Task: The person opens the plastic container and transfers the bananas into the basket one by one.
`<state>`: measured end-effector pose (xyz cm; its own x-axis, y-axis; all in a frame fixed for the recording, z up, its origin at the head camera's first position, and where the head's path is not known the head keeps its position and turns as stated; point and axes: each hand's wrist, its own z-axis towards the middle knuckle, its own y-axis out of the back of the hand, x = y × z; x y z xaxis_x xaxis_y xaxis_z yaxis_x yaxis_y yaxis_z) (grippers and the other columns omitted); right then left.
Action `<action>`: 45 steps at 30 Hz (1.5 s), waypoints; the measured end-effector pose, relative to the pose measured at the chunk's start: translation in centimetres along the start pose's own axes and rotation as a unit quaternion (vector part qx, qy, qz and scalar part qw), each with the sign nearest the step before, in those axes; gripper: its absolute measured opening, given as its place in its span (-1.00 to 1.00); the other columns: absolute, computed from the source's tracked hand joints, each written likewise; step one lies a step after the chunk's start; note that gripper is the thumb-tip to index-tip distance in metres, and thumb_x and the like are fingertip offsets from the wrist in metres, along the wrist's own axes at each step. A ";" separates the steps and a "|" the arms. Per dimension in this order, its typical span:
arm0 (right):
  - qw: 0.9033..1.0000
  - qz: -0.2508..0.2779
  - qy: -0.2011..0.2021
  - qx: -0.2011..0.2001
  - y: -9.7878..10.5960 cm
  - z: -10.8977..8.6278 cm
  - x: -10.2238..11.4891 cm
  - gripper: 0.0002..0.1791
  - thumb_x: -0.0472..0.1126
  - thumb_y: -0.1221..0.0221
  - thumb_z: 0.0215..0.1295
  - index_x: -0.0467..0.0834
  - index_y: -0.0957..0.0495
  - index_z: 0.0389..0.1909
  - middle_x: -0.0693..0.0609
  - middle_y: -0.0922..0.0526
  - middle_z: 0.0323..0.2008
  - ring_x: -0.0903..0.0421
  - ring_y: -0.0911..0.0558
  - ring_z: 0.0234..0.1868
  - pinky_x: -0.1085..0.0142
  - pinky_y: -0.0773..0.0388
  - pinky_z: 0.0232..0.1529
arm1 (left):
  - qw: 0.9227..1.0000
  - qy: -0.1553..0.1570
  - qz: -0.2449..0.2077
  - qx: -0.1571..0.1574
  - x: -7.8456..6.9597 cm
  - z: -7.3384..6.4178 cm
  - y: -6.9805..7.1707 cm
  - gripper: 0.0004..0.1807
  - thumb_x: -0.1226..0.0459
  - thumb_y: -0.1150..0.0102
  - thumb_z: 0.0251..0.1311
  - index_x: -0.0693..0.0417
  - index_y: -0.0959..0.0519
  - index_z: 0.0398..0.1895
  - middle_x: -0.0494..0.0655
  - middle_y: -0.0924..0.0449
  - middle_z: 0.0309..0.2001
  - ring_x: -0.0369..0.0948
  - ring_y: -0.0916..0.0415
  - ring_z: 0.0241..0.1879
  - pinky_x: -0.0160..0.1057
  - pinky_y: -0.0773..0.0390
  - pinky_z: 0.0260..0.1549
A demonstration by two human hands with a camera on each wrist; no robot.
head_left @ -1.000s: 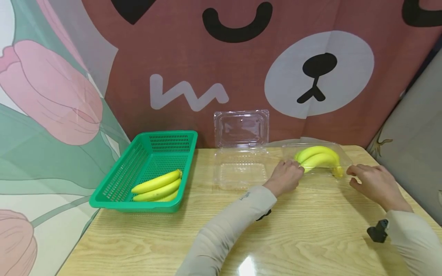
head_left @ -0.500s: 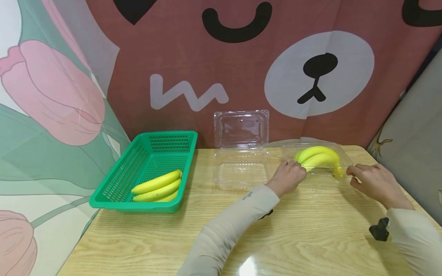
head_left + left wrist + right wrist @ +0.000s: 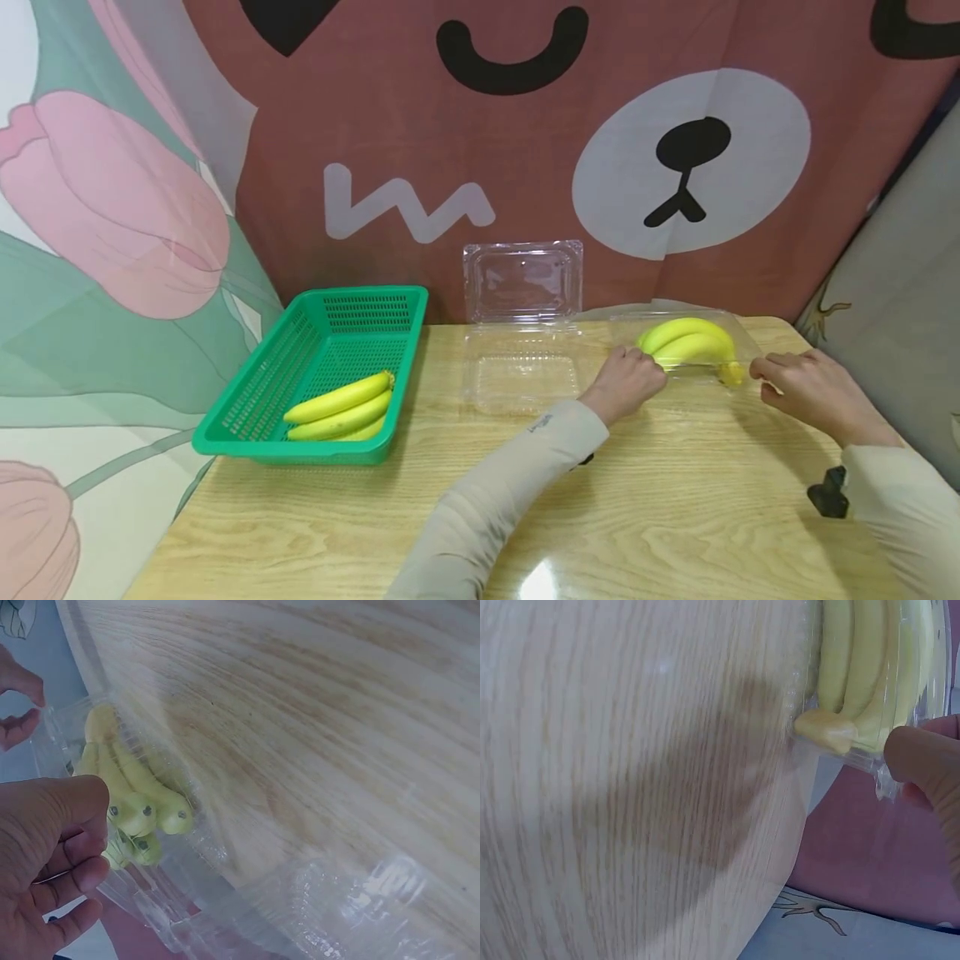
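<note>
At the right of the table, a clear plastic clamshell container (image 3: pixel 742 327) holds a bunch of bananas (image 3: pixel 688 337). My left hand (image 3: pixel 624 385) pinches the near left corner of its clear lid. At the opposite near corner, my right hand (image 3: pixel 819 397) pinches the lid edge between thumb and fingers. The lid stretches over the bananas between both hands. Seen from the left wrist, the banana tips (image 3: pixel 142 814) point toward my left hand; the stem end (image 3: pixel 826 730) sits by the container's right wall in the right wrist view.
A second clear clamshell (image 3: pixel 523 383) stands with its lid up at the table's back middle. Left of it, a green basket (image 3: pixel 405 350) holds several bananas (image 3: pixel 345 408). A printed cloth (image 3: pixel 375 275) hangs behind the wooden table (image 3: pixel 337 533).
My left hand has shifted slightly to the right along the lid edge. The right hand keeps its place at the other corner. Basket and second clamshell are unmoved.
</note>
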<state>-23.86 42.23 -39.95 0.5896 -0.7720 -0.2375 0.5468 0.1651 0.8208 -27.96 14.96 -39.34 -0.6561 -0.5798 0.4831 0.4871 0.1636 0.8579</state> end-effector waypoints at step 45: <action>0.992 -0.044 0.098 -0.067 -2.0 1.1 0.5 -0.71 -0.19 0.43 0.18 -0.15 -0.23 -0.57 0.13 -0.21 -0.71 0.22 -0.10 -0.76 0.25 -0.11 -0.71 | 0.996 -0.010 0.080 -0.044 1.1 -0.9 -1.1 -0.72 0.37 -0.05 0.26 -0.25 -0.65 -0.27 -0.34 -0.62 -0.37 -0.37 -0.45 -0.41 -0.42 -0.47 -0.40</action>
<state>-25.33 40.82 -41.10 0.6328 -0.6551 -0.4129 0.6682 0.1925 0.7186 -28.64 13.44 -39.89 -0.5772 -0.5354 0.6166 0.6344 0.1815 0.7514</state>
